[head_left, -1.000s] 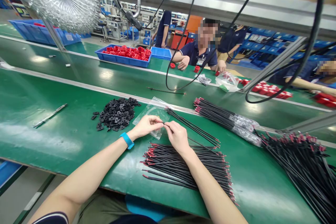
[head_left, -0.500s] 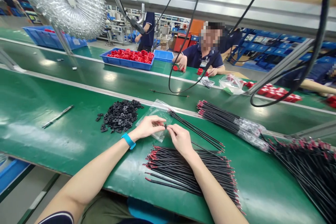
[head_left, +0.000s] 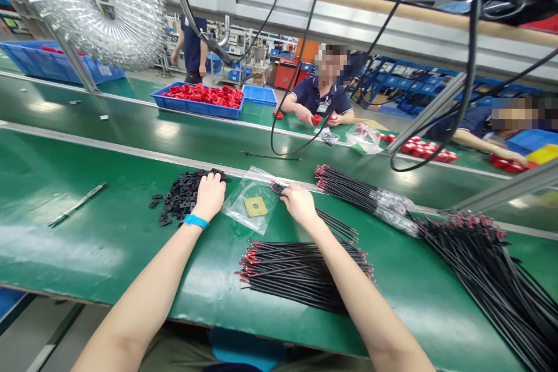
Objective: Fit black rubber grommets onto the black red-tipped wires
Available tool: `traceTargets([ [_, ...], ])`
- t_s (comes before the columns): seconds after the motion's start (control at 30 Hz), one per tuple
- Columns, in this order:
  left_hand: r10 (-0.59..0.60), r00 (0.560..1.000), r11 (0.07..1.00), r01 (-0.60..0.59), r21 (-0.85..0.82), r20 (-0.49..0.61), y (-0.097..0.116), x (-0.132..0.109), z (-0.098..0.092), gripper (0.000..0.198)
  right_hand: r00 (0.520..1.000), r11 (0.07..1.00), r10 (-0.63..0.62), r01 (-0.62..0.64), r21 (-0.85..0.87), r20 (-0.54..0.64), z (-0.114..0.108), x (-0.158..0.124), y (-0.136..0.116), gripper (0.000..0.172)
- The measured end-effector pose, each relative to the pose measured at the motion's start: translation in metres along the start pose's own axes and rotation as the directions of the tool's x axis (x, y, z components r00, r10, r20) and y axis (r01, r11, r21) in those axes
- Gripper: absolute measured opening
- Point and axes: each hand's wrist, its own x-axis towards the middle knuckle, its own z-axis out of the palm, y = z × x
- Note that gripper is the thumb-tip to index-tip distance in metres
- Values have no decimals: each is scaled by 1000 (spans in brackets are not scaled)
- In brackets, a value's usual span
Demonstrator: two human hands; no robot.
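My left hand [head_left: 210, 195], with a blue wristband [head_left: 196, 221], rests on the right side of a pile of small flat black parts [head_left: 179, 195]. Its fingers are bent down, and I cannot make out what is between the tips. My right hand [head_left: 300, 203] pinches the end of a black cable [head_left: 276, 187] in a small group. The rest of that group runs to the lower right, partly behind the hand. Between both hands lies a clear plastic bag [head_left: 238, 218] with a yellow square plate [head_left: 255, 207] that has a round hole.
Many black cables with red ends [head_left: 283, 270] lie under my right forearm. Wrapped cable bundles [head_left: 361, 192] and a large loose heap [head_left: 483, 267] are to the right. A pen-like tool [head_left: 77, 204] lies left. A co-worker [head_left: 320, 90] handles red parts beyond the rail; a black cord [head_left: 272, 133] hangs ahead.
My hands, together over the bag before, have come apart. The left has moved onto the black pile, the right to the cable ends. The yellow plate now shows. The view has shifted.
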Motion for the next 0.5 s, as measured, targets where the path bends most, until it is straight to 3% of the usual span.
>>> traceTargets([
  [0.1, 28, 1000, 1000, -28, 2, 9, 0, 1, 2, 27, 997, 1000, -4, 5, -10, 73, 11, 11, 4, 12],
  [0.27, 44, 999, 999, -44, 2, 5, 0, 1, 5, 30, 995, 1000, -4, 4, -2, 96, 22, 20, 11, 13],
  [0.4, 47, 999, 999, -47, -20, -13, 1, 2, 4, 32, 997, 1000, 5, -6, 13, 73, 14, 14, 7, 13],
  [0.5, 30, 999, 998, -32, -46, -40, 3, 2, 3, 32, 998, 988, 21, -29, 149, 56, -1, -2, -5, 13],
])
